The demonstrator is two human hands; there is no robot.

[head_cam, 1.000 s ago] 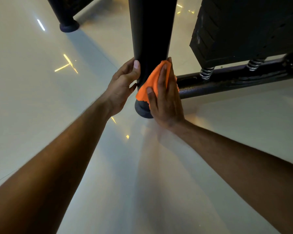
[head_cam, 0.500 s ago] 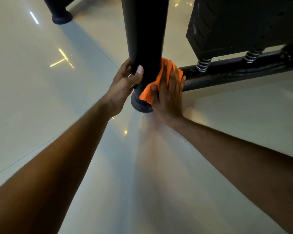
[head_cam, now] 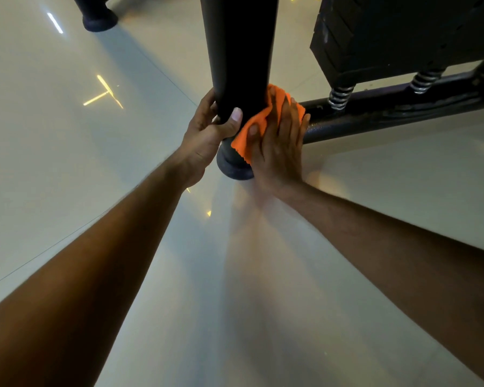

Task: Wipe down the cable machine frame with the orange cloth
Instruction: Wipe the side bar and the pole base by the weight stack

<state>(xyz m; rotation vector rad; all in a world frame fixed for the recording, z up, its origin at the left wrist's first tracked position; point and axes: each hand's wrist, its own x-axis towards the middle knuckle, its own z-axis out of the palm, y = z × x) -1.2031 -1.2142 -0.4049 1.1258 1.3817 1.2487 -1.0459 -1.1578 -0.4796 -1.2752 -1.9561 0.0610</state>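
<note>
A thick black upright post [head_cam: 239, 51] of the cable machine frame stands on a round foot [head_cam: 232, 166] on the floor. My left hand [head_cam: 207, 135] grips the post low down, thumb across its front and fingers round the far left side. My right hand [head_cam: 280, 141] presses the orange cloth [head_cam: 248, 129] flat against the post's right side, fingers straight and pointing up. The cloth wraps the corner where a horizontal base bar [head_cam: 389, 113] meets the post; part of it is hidden under my palm.
A black weight stack [head_cam: 389, 32] sits on two coil springs [head_cam: 340, 96] above the base bar at the upper right. Another black frame foot [head_cam: 99, 19] stands at the upper left. Glossy pale floor tiles spread all around.
My right hand slid the cloth from the post's front round to its right side, toward the base bar joint. My left thumb shifted across the post's front.
</note>
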